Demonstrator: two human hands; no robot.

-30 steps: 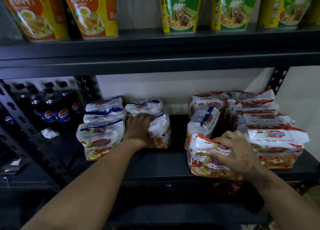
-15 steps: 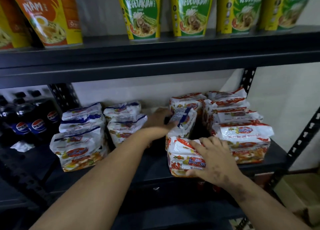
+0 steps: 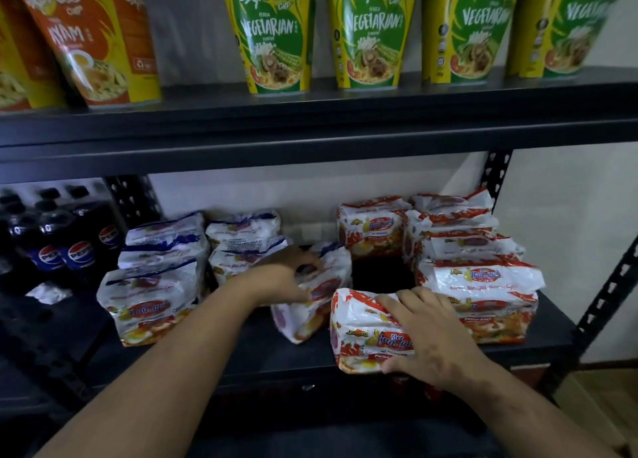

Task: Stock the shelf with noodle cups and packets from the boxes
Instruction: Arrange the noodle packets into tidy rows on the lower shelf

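Black metal shelf [image 3: 276, 364] carries noodle multipacks in 2 groups: blue-trimmed ones at the left, red-trimmed ones at the right. Left hand [image 3: 286, 278] grips a blue-trimmed pack [image 3: 310, 302], tilted, standing between the 2 groups. Right hand [image 3: 428, 336] lies spread over the top of a red-trimmed pack [image 3: 362, 333] at the shelf's front edge, fingers curled onto it. Above, on the upper shelf [image 3: 310, 126], stand green vegetarian cups [image 3: 272, 32] and orange cups [image 3: 100, 39]. Pepsi bottles [image 3: 62, 240] stand at far left.

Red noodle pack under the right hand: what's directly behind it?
Behind the front red pack, held by the right hand, is a dark bare gap, then another red pack. The gap's floor is too dark to check.
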